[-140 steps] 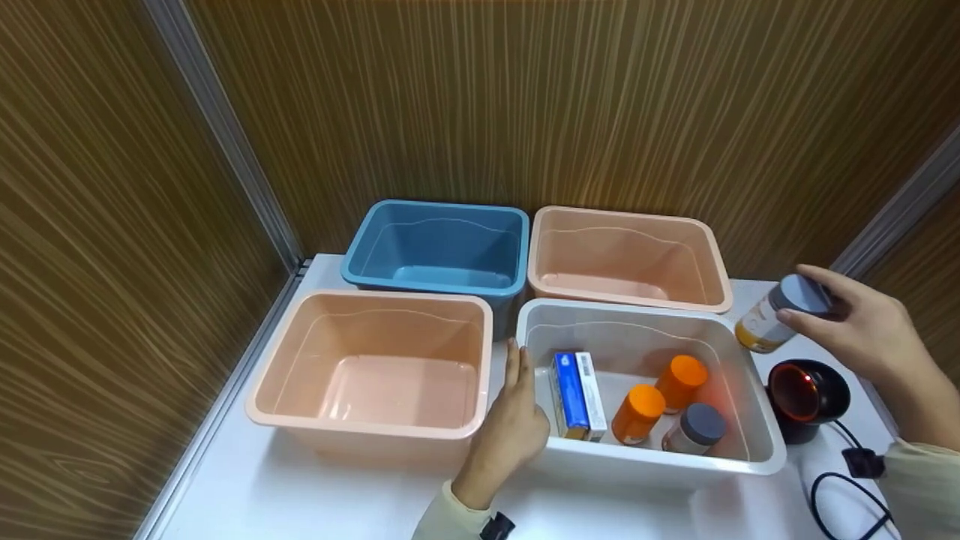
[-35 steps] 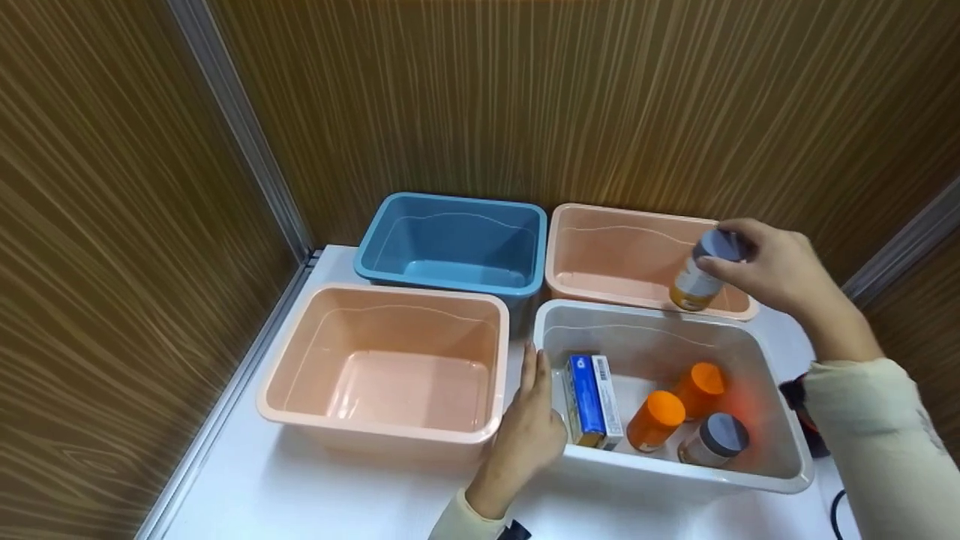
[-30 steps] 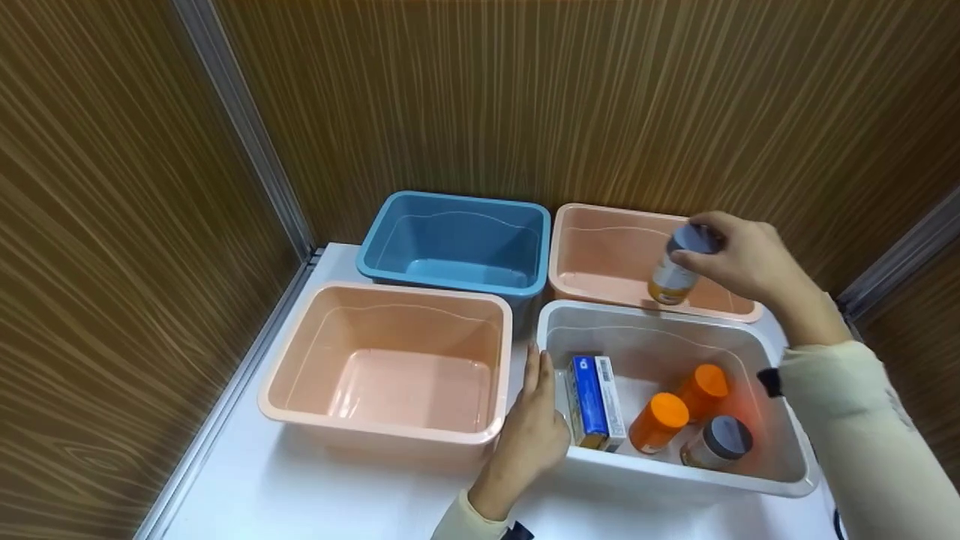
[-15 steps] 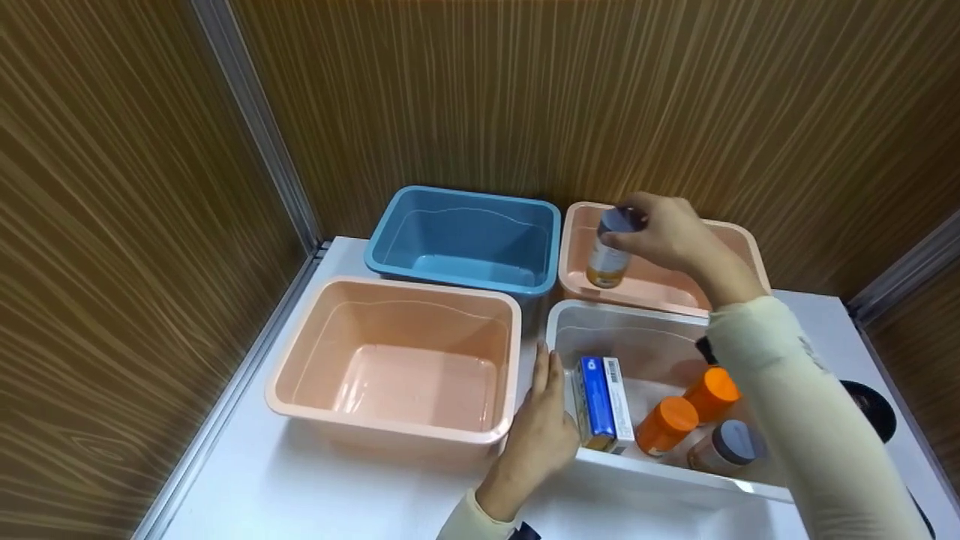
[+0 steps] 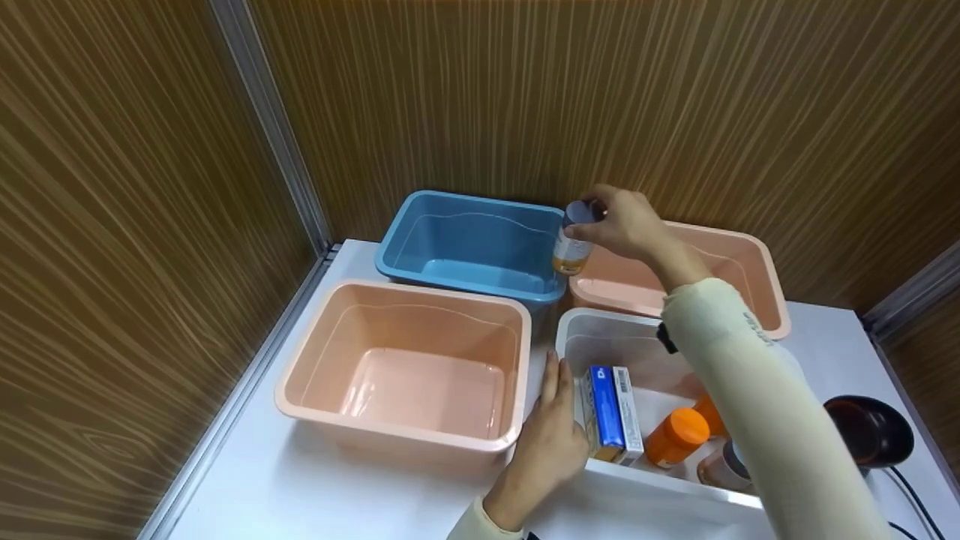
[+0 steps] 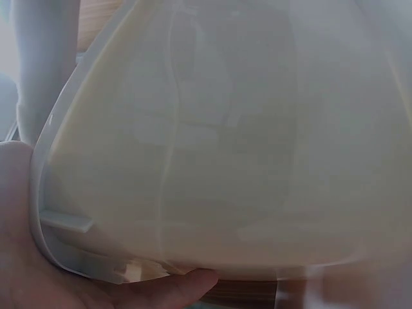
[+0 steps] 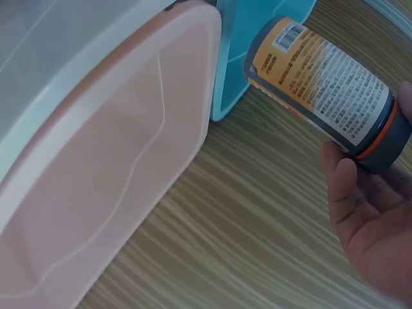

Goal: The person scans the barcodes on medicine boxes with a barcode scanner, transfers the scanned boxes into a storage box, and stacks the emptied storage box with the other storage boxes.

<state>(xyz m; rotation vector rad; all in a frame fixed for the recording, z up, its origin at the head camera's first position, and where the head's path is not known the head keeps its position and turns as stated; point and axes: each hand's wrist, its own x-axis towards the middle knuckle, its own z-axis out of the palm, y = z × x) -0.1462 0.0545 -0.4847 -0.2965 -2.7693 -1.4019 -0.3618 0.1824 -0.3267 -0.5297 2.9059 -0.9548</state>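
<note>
My right hand (image 5: 630, 229) grips a pill bottle (image 5: 571, 251) by its dark grey cap, fingers and thumb on opposite sides. In the right wrist view the bottle (image 7: 322, 84) is tilted and shows an orange and white printed label. It is held up over the right rim of the blue bin (image 5: 397, 275). My left hand (image 5: 551, 442) rests at the near left corner of the white bin (image 5: 600, 319), fingers straight along its outer side. Inside that bin are a blue box (image 5: 606, 412), a white box (image 5: 628, 416), orange bottles (image 5: 679, 435) and a grey-capped bottle (image 5: 724, 469).
A peach bin (image 5: 405, 442) stands left of the white bin, and another peach bin (image 5: 761, 262) stands behind it. A black scanner-like device (image 5: 870, 431) with a cable is at the right. Wood-grain walls (image 5: 480, 90) enclose the white table (image 5: 247, 480).
My right hand has carried the bottle from above the scanner-like device, leftward across the rear peach bin, to the blue bin's right rim. My left hand keeps its place at the white bin.
</note>
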